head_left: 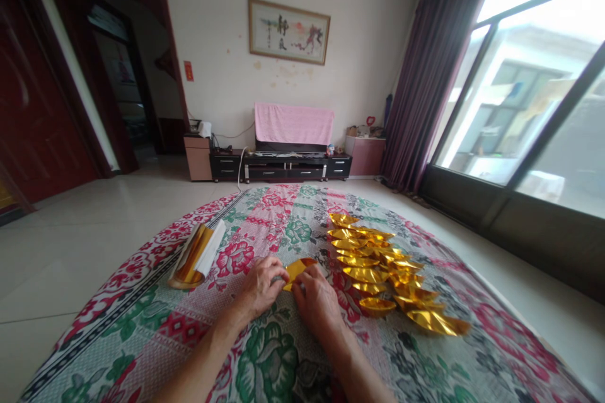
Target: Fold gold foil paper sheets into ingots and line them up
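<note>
A partly folded sheet of gold foil paper [297, 269] lies on the flowered tablecloth between my hands. My left hand [265, 284] has its fingers closed at the left edge of the sheet. On its right side, my right hand [316, 299] grips the paper with bent fingers, covering part of it. Right of my hands stand several folded gold paper ingots [366, 274], boat-shaped and set in rows. To the left lies a loosely curled stack of gold foil sheets [197, 254] with white backing showing.
The round table is covered by a red, green and grey floral cloth [271, 352]. Beyond it stands a low black TV cabinet [283, 170] with a pink cloth [293, 123] over the screen. A purple curtain [425, 69] and large window are at right, a doorway at left.
</note>
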Motion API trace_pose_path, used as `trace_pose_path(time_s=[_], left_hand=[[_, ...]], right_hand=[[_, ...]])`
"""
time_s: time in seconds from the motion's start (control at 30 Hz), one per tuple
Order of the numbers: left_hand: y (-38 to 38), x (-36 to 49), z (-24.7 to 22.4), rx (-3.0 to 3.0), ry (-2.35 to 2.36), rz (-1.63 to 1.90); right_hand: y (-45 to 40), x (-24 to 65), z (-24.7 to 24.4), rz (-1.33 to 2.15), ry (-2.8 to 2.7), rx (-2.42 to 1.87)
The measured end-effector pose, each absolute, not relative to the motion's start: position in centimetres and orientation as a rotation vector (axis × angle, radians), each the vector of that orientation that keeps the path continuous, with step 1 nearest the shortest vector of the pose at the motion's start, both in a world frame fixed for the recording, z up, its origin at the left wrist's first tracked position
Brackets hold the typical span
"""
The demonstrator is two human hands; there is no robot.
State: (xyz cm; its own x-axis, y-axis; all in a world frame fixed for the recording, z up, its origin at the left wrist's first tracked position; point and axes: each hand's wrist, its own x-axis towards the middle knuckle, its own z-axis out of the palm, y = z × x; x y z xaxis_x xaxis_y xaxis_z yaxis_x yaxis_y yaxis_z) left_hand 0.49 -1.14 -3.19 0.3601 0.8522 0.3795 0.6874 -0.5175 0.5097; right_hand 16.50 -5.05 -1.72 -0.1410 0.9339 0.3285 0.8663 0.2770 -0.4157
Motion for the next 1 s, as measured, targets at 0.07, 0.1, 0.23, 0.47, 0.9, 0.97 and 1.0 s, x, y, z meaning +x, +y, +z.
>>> trace_pose_path(time_s=[0.07, 0.1, 0.23, 0.47, 0.9, 0.97, 1.0], left_hand=[[-1.0, 0.4, -3.3, 2.335, 1.371, 0.896], [-1.0, 0.4, -3.4, 2.329, 1.367, 0.895], [-0.9, 0.3, -3.4, 2.324, 1.364, 0.890], [-0.9, 0.3, -3.3, 2.323, 1.347, 0.869], [-0.9, -0.1, -3.0, 2.311, 1.309, 0.821], [-1.0, -0.1, -2.8, 2.315, 1.302, 0.822], [-1.0, -0.1, -2.8, 2.316, 1.303, 0.821]], right_hand=[[-5.2, 16.5, -1.6, 0.167, -2.027, -1.612], [-5.2, 16.4, -1.6, 0.168, -2.021, -1.612], [-5.3, 16.4, -1.7, 0.188, -1.991, -1.616], [-5.1, 16.3, -2.0, 0.191, -1.981, -1.641], [-5.3, 15.4, -2.1, 0.070, -1.946, -1.734], [-5.1, 15.4, -2.4, 0.037, -1.943, -1.732], [-5.1, 15.4, -2.5, 0.023, -1.941, -1.727]])
